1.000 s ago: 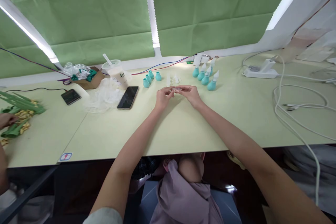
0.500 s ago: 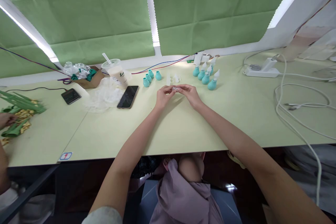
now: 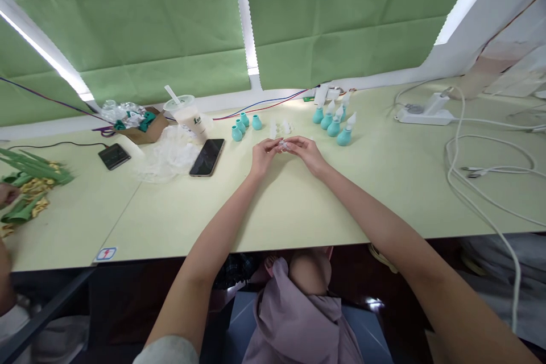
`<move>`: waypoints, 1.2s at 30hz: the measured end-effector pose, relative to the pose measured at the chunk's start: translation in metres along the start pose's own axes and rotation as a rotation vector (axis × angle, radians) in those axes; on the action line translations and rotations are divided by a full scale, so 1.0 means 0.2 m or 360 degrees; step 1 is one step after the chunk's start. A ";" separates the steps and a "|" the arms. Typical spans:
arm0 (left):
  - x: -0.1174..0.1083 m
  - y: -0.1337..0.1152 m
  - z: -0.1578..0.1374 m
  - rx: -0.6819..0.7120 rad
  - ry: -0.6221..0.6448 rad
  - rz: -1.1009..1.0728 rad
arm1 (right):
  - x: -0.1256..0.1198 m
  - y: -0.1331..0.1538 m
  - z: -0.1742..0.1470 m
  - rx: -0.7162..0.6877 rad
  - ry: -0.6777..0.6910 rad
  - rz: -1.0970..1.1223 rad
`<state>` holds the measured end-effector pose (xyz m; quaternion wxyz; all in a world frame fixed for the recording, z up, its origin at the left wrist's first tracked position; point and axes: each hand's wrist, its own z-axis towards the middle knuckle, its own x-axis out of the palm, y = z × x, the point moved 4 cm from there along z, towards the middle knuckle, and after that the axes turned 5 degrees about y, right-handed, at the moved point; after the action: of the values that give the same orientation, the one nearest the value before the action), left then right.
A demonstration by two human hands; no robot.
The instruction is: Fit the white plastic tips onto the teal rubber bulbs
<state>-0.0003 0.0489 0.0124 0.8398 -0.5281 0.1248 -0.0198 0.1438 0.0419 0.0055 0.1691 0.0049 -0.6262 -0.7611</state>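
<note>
Between my fingertips is a small, clear whitish piece (image 3: pixel 283 146), too small to name. My left hand (image 3: pixel 263 156) pinches it from the left, and my right hand (image 3: pixel 307 153) pinches it from the right. Just behind my hands lie several small white translucent pieces (image 3: pixel 286 127). To their left stand several small turquoise vase-shaped holders (image 3: pixel 256 122) with open necks. On the right, more turquoise holders (image 3: pixel 343 137) carry white flame-shaped tips (image 3: pixel 351 120).
Left of my hands are a phone (image 3: pixel 207 157), a crumpled plastic bag (image 3: pixel 168 154), a drink cup (image 3: pixel 187 116) and a cardboard box (image 3: pixel 147 128). A power strip (image 3: pixel 425 118) and white cables (image 3: pixel 490 170) lie right. Another person's hand (image 3: pixel 7 194) is at far left.
My fingers have shifted slightly around the small clear piece, which shows a little more between them. The person's hand at far left has moved slightly left.
</note>
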 end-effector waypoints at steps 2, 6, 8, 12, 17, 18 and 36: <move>0.00 -0.01 0.00 0.0044 0.0002 0.0080 | 0.00 0.01 0.00 0.0002 0.0040 0.0014; 0.01 -0.04 -0.01 0.0143 0.0050 0.0274 | 0.01 0.02 -0.01 0.0046 0.0094 0.0003; 0.01 -0.05 -0.01 0.0185 0.0062 0.0343 | 0.00 0.03 -0.01 0.0031 0.0079 -0.0018; 0.01 -0.05 -0.01 0.0261 0.0019 0.0406 | 0.00 0.04 0.00 -0.0030 -0.0003 -0.0051; 0.01 -0.06 -0.02 0.0259 -0.0004 0.0463 | -0.01 0.03 0.00 0.0013 -0.0009 -0.0069; 0.01 -0.06 -0.02 0.0262 -0.0006 0.0475 | -0.01 0.03 0.00 0.0023 0.0020 -0.0052; 0.03 -0.12 -0.03 0.0317 -0.0078 0.0544 | -0.02 0.03 0.00 0.0131 0.0049 0.0178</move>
<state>0.0059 0.0324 0.0313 0.8817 -0.4139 0.1896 0.1236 0.1485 0.0415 0.0102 0.2205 -0.0114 -0.6537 -0.7238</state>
